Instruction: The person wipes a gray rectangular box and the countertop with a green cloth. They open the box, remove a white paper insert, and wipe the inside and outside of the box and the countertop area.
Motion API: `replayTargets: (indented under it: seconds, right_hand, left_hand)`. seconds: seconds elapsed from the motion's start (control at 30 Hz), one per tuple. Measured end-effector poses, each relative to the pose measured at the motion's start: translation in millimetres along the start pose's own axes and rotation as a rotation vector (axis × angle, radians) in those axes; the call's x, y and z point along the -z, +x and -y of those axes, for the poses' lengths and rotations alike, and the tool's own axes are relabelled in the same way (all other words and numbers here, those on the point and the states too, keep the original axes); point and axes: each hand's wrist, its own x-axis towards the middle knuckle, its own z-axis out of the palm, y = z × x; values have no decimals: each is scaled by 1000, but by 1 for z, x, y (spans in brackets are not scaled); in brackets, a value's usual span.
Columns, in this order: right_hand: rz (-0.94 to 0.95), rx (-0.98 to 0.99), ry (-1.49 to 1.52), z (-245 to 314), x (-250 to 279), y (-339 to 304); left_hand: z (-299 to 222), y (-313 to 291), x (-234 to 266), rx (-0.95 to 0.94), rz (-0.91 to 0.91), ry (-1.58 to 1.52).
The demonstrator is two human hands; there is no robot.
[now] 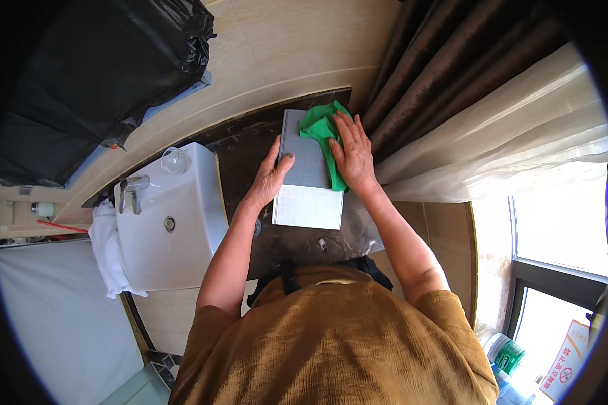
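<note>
A flat rectangular box (307, 207), covered in a woven-looking grey and white material, lies over the dark marbled counter. The part farther from me is grey and the nearer end white. My left hand (270, 179) grips its left side, thumb over the top face and fingers along the edge. At the right side, my right hand (355, 154) holds a green cloth (319, 128) against the box, its thumb resting on the cloth. The bunched cloth covers the far right corner and runs down the right edge. What lies under the right palm is hidden.
To the left is a white washbasin (182, 233) with a chrome faucet (135, 192) and a clear glass (175, 160) on its rim. A white towel (105, 246) hangs over its left side. Brown and sheer white curtains (500, 148) hang close by my right hand.
</note>
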Motion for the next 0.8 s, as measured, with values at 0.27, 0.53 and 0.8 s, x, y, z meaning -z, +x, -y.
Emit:
replayTargets:
  seconds: [0.27, 0.53, 0.8]
  right_hand:
    - [-157, -300, 764, -2, -24, -33]
    - [-95, -444, 838, 35, -25, -95]
    - [-49, -402, 763, 73, -31, -145]
  left_hand:
    - [13, 1, -3, -63, -65, 42]
    - [3, -2, 2, -65, -40, 239]
    - [2, -12, 19, -86, -57, 546]
